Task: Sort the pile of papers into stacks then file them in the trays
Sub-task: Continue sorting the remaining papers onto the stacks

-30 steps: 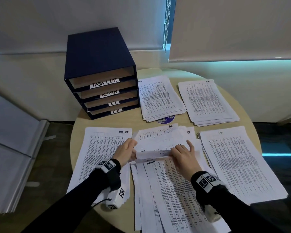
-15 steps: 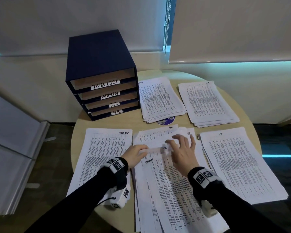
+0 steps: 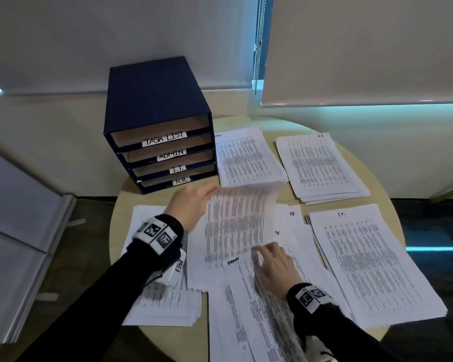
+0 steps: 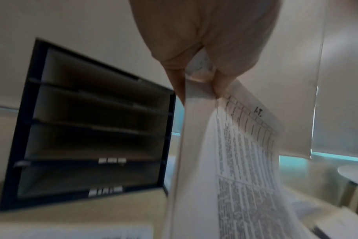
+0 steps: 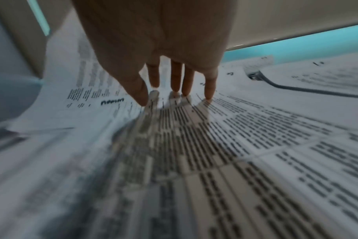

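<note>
My left hand (image 3: 194, 205) pinches the top corner of a printed sheet (image 3: 236, 226) marked I.T. (image 4: 257, 111) and holds it lifted over the middle pile (image 3: 246, 309). In the left wrist view the thumb and fingers (image 4: 221, 84) grip that corner. My right hand (image 3: 275, 267) lies with straight fingertips (image 5: 208, 95) pressing on the pile's top sheet, headed ADMIN (image 5: 112, 101). The navy tray unit (image 3: 154, 126) stands at the back left, its slots labelled TASK LIST, ADMIN, I.T., H.R.
Sorted stacks lie around the round table (image 3: 165, 343): one at the left (image 3: 162, 307) under my left arm, two at the back (image 3: 246, 158) (image 3: 319, 168), and an I.T. stack (image 3: 372, 262) on the right. Window blinds hang behind.
My left hand has lifted one sheet up off the pile toward the tray unit. My right hand let go of its edge and now presses flat on the pile.
</note>
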A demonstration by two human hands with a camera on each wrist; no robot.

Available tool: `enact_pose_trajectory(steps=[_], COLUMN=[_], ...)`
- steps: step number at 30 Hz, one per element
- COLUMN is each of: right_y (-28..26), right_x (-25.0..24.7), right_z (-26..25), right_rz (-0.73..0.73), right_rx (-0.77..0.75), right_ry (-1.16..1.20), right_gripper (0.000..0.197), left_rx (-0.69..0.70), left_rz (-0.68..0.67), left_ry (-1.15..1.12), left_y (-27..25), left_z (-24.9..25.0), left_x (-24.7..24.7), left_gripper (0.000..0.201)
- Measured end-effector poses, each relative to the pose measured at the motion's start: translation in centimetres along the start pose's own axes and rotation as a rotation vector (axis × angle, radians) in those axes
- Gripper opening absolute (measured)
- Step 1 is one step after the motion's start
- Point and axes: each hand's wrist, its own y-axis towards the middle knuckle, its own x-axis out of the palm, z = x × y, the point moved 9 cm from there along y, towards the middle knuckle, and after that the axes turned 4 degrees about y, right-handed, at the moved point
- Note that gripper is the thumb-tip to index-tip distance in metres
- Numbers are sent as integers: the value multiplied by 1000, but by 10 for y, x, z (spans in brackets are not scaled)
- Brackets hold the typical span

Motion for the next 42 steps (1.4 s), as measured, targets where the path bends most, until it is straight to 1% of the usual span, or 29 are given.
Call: enact_pose_trajectory(steps=[1,2,4,5,6,7,8,9,10,11,12,14,15,16,18,19,21,23,26,27,28,31,33,35,36,37,39,41,42], right_y=[4,7,17,23,30,37,43,48,50,50,49,43,40,37,32,30,28,28,26,25,26,29,27,25,25,27,33,39,41], right_x=[-14,-34,-81,-103,-122,-137,-150,-157,-165,-170,-175,-180,-181,-181,-176,-171,-160,-147,-137,-133,-128,-110,-98,-90,-88,-85,-81,-89,-102], right_z=[2,7,21,27,28,25,16,7,0,-5,-8,-10,-11,-12,-13,-15,-18,-16,-4,2,9,15,12,10,9,10,20,28,28], right_rz=[56,170,392,441,438,386,306,230,189,192,228,324,365,398,428,430,422,404,449,471,496,480,440,432,429,432,480,559,615], right_rx=[52,98,174,185,183,169,147,117,100,91,88,97,100,100,107,110,109,121,162,213,244,312,333,299,280,279,328,387,379], right_ry=[118,261,548,693,834,956,1042,1102,1143,1185,1235,1343,1397,1428,1451,1440,1349,1318,1338,1356,1387,1395,1323,1234,1194,1158,1070,1003,987], right_gripper=[43,52,76,87,94,95,90,76,56,36,23,14,12,13,13,11,11,24,40,44,41,29,31,53,52,41,20,21,18], left_rx=[20,34,57,62,70,75,85,90,83,45,-14,-166,-263,-368,-581,-627,-647,-705,-775,-790,-811,-819,-836,-868,-897,-917,-917,-850,-797], left_rz=[57,106,124,100,71,53,58,98,164,254,353,506,530,501,383,328,267,211,230,252,274,332,324,249,191,139,81,115,169], left_ry=[-13,-46,-116,-141,-162,-193,-245,-310,-378,-432,-480,-638,-753,-867,-924,-897,-880,-884,-974,-993,-992,-1020,-1043,-1074,-1077,-1059,-984,-936,-923], left_y=[5,9,18,22,25,27,28,28,28,27,25,17,12,8,-5,-11,-21,-32,-42,-44,-46,-48,-51,-53,-54,-55,-53,-43,-36], left_z=[1,1,1,3,5,10,16,24,28,30,28,17,9,4,1,4,13,17,6,0,-4,-12,-12,-11,-9,-8,-9,-7,-6], left_x=[-19,-36,-62,-72,-78,-84,-90,-98,-104,-110,-114,-106,-93,-74,-37,-22,1,23,45,50,51,57,64,77,82,86,89,80,72], left_gripper=[20,19,19,19,20,20,20,18,15,14,17,27,32,39,61,66,61,71,79,77,69,27,25,42,53,60,63,57,49])
